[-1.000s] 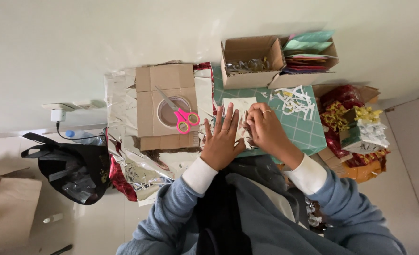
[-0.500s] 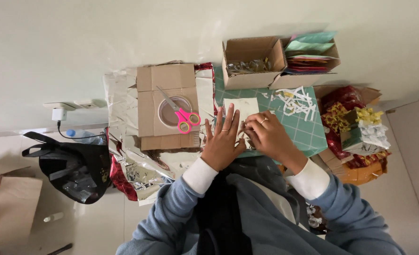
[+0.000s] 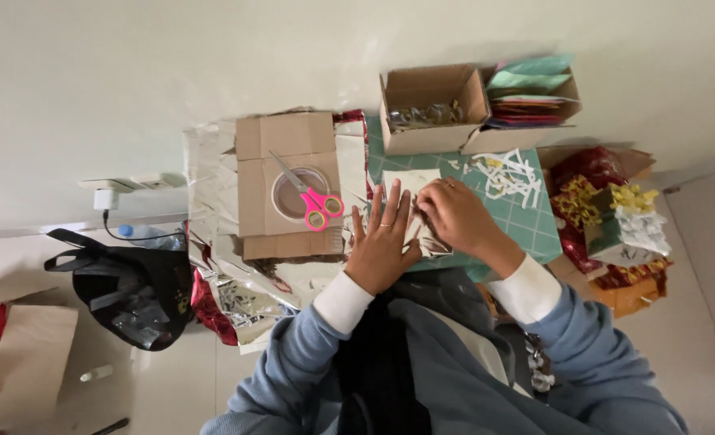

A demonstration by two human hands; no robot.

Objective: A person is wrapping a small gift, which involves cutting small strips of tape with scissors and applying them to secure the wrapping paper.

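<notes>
Far left, on the pale floor: a flat brown paper bag [image 3: 21, 362], then a black crumpled plastic bag with handles [image 3: 124, 294], with a white charger plugged into a wall socket [image 3: 105, 196] above it. Next, crinkled silver foil sheeting [image 3: 212, 201] spreads under a flattened brown cardboard piece [image 3: 281, 153]; a round clear lid [image 3: 291, 193] sits on the cardboard, and pink-handled scissors [image 3: 313, 201] lie across it, blades pointing up-left. Just right of the scissors, the left hand [image 3: 383, 242] lies flat, fingers spread, a ring on one finger, pressing down on a cream-white sheet of paper [image 3: 410, 179] that rests on the green gridded cutting mat [image 3: 526, 225]. The right hand [image 3: 452, 216] is touching the left, fingers curled and pinching the same paper at its lower right edge; the exact pinch point is hidden by the fingers. Above the mat, an open brown cardboard box of small dark pieces [image 3: 431, 109] stands beside a second box holding coloured paper sheets [image 3: 531, 93]. White paper offcuts [image 3: 509, 171] lie scattered on the mat's upper right. Far right, a heap of red and gold wrapped parcels [image 3: 607, 217].
</notes>
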